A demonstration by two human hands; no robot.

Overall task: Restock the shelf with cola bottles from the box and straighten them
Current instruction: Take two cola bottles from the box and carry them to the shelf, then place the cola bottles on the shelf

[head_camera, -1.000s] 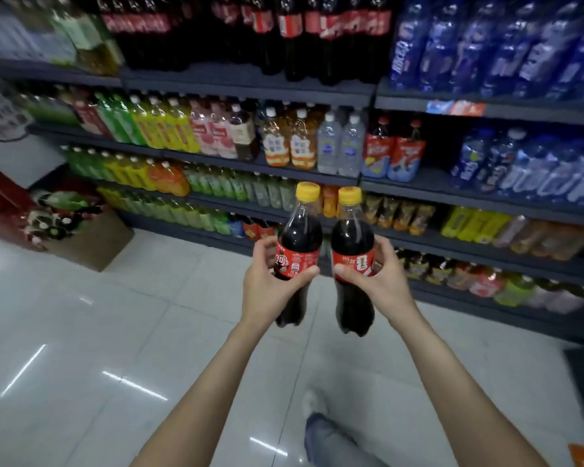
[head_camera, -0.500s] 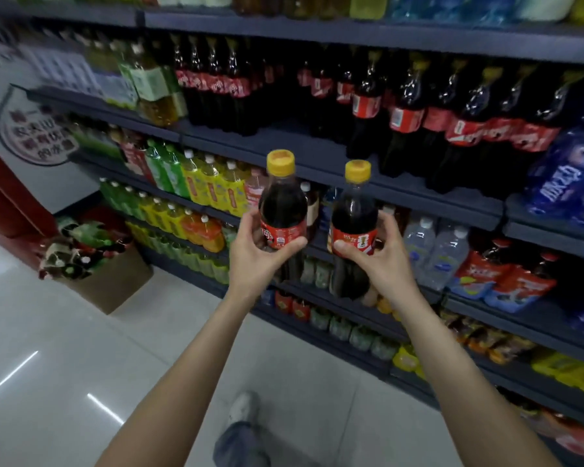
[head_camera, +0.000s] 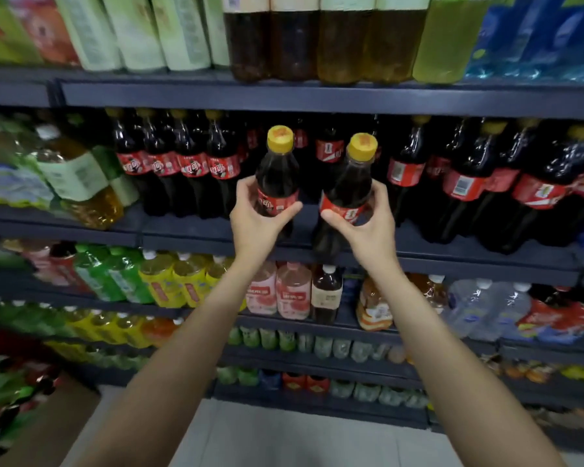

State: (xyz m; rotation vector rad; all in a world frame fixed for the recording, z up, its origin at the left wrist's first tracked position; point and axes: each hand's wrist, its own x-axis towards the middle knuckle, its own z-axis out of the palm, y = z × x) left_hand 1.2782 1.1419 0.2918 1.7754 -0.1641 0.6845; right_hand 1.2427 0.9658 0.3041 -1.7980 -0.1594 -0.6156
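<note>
I hold two dark cola bottles with yellow caps and red labels. My left hand (head_camera: pixel 255 224) grips the left cola bottle (head_camera: pixel 277 176) around its label. My right hand (head_camera: pixel 364 227) grips the right cola bottle (head_camera: pixel 353 183), which tilts slightly to the right. Both bottles hang in front of a gap in the cola row on the dark shelf (head_camera: pixel 189 230). Shelved cola bottles stand left (head_camera: pixel 189 166) and right (head_camera: pixel 466 183) of that gap, with more deep at the back.
Large tea and juice bottles (head_camera: pixel 317 35) fill the shelf above. Lower shelves carry green, yellow, pink and clear drinks (head_camera: pixel 294 291). A cardboard box (head_camera: pixel 48 423) holding bottles sits on the floor at the lower left. Pale floor tiles (head_camera: pixel 284 439) lie below.
Both hands have carried the bottles up and toward the cola shelf. The view has moved closer and tilted upward, so the cola row now sits straight ahead.
</note>
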